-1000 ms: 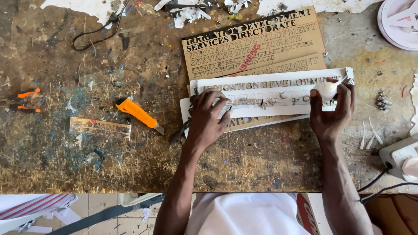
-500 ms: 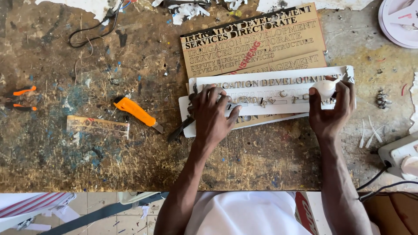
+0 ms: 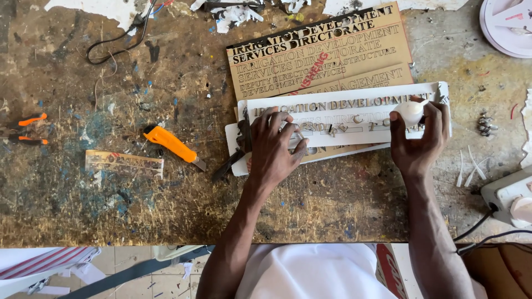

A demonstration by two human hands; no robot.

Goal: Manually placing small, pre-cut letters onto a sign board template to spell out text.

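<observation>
My left hand point(image 3: 272, 148) lies flat, fingers spread, on the left end of a white board with cut-out letters point(image 3: 354, 113), pressing it down. My right hand point(image 3: 417, 138) is at the board's right end, closed around a small white bottle point(image 3: 411, 111) tipped toward the board. The white board rests on a second white strip and on a brown cardboard-coloured panel with engraved lettering point(image 3: 321, 55). Small loose cut letters lie along the white board between my hands.
An orange utility knife point(image 3: 173, 145) lies left of my left hand, dark pliers point(image 3: 228, 164) beside it. Orange-handled pliers point(image 3: 25, 128) sit at the far left, a clear ruler point(image 3: 124, 164) below. A white power strip point(image 3: 509, 195) and a white round object point(image 3: 507, 25) lie right.
My left hand slid slightly right and spread its fingers flat on the white board. My right hand with the bottle stayed at the board's right end.
</observation>
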